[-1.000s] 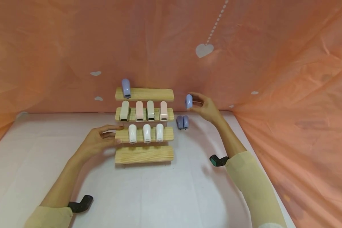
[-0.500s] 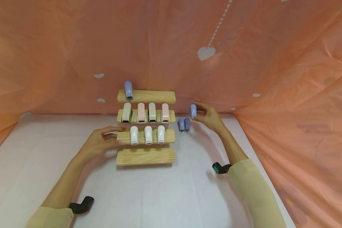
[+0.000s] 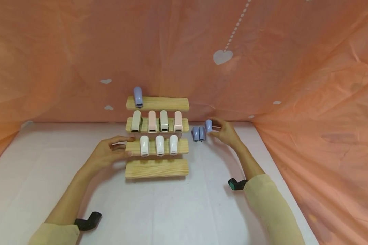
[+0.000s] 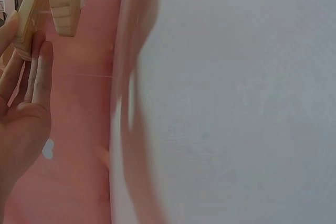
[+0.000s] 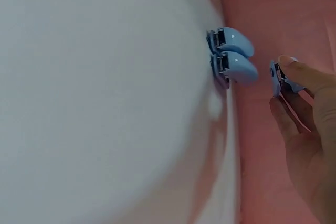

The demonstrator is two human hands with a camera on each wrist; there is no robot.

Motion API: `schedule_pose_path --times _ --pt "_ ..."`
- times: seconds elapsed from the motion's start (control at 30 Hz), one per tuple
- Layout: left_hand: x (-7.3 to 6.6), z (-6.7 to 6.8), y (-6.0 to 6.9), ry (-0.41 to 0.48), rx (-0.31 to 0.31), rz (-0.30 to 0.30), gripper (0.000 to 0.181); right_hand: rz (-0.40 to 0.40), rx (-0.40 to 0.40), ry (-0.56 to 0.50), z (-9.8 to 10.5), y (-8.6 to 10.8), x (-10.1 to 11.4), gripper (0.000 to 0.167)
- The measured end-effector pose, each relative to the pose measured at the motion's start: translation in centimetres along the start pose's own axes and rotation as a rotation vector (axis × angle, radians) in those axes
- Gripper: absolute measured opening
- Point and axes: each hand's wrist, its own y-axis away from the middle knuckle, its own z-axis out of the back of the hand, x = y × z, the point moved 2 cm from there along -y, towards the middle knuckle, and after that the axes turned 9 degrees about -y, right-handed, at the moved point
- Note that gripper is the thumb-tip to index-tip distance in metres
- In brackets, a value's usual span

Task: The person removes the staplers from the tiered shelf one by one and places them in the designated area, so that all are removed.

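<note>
The person's right hand (image 3: 226,133) pinches a lavender-blue mini stapler (image 3: 208,126) between thumb and fingertips, holding it just right of two matching staplers (image 3: 201,133) on the white tabletop (image 3: 171,207), apart from them. The left hand (image 3: 104,153), thumb and fingers partly curled, grips the left end of the wooden rack's second-lowest board (image 3: 135,147), which bears three white staplers (image 3: 159,145).

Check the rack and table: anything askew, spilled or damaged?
Nothing looks spilled or broken. Only the top shelf looks lopsided: one purple stapler at its left end, while two matching staplers sit on the table right of the rack and the right hand holds another stapler.
</note>
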Motion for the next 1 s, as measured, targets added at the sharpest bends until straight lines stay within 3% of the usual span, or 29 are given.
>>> schedule_pose_path --times 0.1,0.4,0.73,1.0 --pt "0.0 0.0 0.1 -0.015 -0.005 0.005 0.054 -0.004 -0.006 0.042 0.0 0.1 -0.5 0.06" --pt "0.1 0.0 0.0 -0.024 -0.006 0.024 0.055 -0.023 -0.03 0.073 0.5 -0.8 -4.9 0.063" --pt "0.1 0.0 -0.2 -0.036 -0.007 0.011 0.055 -0.083 -0.071 0.229 0.4 -0.7 -6.7 0.063" --pt "0.3 0.0 -0.1 -0.018 -0.008 0.005 0.055 -0.05 -0.069 0.144 -0.1 -0.8 -7.4 0.064"
